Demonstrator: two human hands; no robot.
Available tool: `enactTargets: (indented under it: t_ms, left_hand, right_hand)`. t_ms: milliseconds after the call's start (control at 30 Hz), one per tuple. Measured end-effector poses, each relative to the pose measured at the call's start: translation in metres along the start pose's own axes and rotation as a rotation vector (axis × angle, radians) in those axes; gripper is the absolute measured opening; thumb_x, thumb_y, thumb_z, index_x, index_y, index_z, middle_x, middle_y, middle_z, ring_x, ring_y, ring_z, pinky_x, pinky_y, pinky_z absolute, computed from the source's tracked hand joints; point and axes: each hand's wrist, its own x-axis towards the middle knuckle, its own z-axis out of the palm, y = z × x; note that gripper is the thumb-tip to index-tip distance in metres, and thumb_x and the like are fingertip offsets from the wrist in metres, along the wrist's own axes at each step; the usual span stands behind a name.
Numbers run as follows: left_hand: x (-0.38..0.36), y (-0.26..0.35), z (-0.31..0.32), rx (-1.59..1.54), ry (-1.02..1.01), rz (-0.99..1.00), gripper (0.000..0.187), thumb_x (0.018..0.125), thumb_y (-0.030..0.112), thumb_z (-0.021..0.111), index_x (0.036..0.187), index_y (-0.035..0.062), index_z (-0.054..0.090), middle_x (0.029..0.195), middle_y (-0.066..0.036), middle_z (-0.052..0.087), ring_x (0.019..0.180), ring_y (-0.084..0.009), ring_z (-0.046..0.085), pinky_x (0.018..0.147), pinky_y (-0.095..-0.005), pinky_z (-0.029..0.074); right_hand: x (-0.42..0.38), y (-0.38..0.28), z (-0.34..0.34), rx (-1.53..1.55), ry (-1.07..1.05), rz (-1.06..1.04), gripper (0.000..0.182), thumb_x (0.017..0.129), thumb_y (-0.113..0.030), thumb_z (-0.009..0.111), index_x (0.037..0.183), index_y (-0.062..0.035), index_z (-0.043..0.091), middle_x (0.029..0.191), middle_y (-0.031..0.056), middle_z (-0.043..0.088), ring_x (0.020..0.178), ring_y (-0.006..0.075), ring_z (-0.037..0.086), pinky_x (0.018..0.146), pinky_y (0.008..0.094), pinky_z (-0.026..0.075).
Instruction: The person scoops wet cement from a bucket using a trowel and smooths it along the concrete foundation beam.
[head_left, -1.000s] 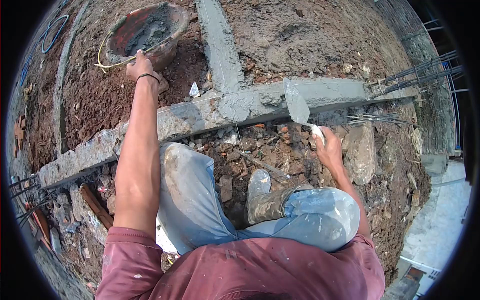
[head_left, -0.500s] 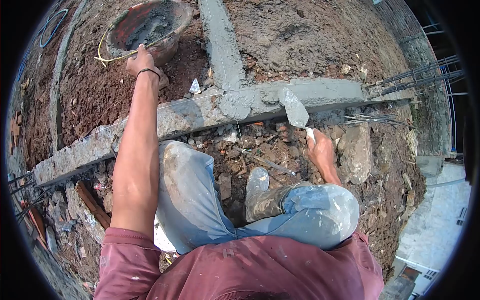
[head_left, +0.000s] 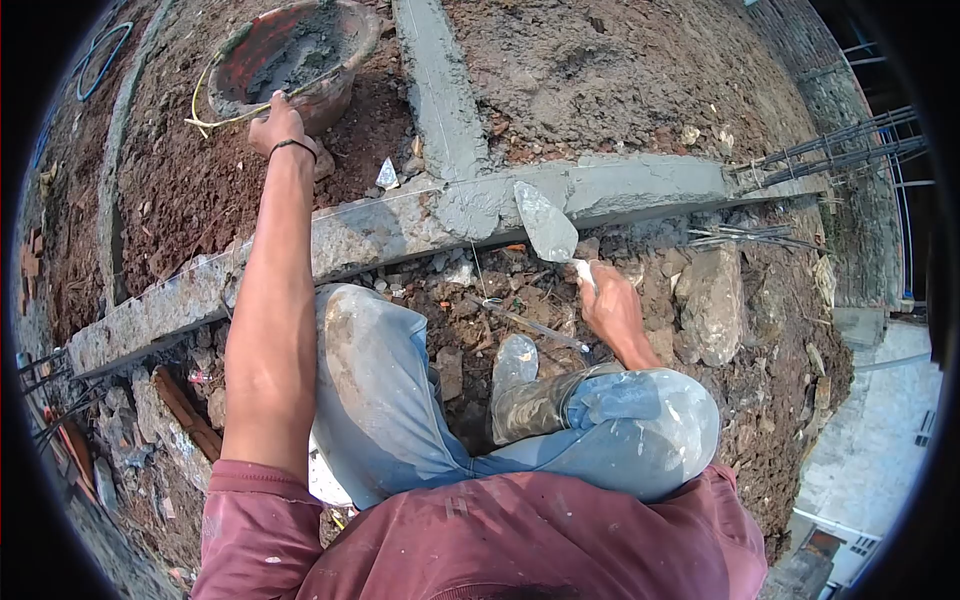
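Left hand (head_left: 278,126) gripped the bucket (head_left: 328,106) by its near rim; right hand (head_left: 612,305) wrapped firmly round the trowel (head_left: 547,226), blade over the concrete beam (head_left: 650,184)! The shirt (head_left: 470,545) showed a faint H-like mark.

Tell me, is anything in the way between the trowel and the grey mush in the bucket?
Nothing I can see blocks the air between the trowel and the mush. The left hand is at the bucket's near rim, off to one side; concrete lies below.
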Motion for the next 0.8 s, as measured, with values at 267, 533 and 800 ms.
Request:
enactTargets:
  t_ms: [267, 533, 800]
  left_hand:
    - [-0.004, 0.006, -0.001, 0.072, 0.022, -0.005, 0.032, 0.085, 0.021, 0.079, 0.089, -0.0075, 0.065, 0.093, -0.018, 0.07, 0.077, -0.0227, 0.07, 0.069, -0.0375, 0.058]
    - [0.008, -0.007, 0.001, -0.02, -0.006, -0.006, 0.035, 0.084, 0.024, 0.08, 0.089, -0.0081, 0.066, 0.093, -0.016, 0.07, 0.076, -0.0201, 0.067, 0.071, -0.0364, 0.056]
    - [0.0, 0.001, 0.0, 0.125, 0.039, 0.015, 0.038, 0.083, 0.025, 0.081, 0.09, -0.0095, 0.066, 0.095, -0.017, 0.07, 0.08, -0.0197, 0.067, 0.074, -0.0365, 0.056]
  right_hand:
    - [0.02, 0.017, -0.022, -0.095, 0.005, 0.105, 0.026, 0.092, -0.018, 0.061, 0.105, 0.004, 0.067, 0.095, 0.0301, 0.068, 0.086, 0.0492, 0.067, 0.075, 0.055, 0.052]
    - [0.012, -0.009, 0.001, 0.108, -0.061, 0.051, 0.025, 0.092, -0.017, 0.061, 0.103, 0.0051, 0.066, 0.093, 0.0318, 0.067, 0.086, 0.0494, 0.066, 0.074, 0.0547, 0.051]
    - [0.024, 0.034, -0.02, -0.102, 0.077, 0.201, 0.026, 0.092, -0.017, 0.06, 0.103, 0.0055, 0.066, 0.09, 0.0308, 0.068, 0.084, 0.0485, 0.067, 0.073, 0.0541, 0.051]
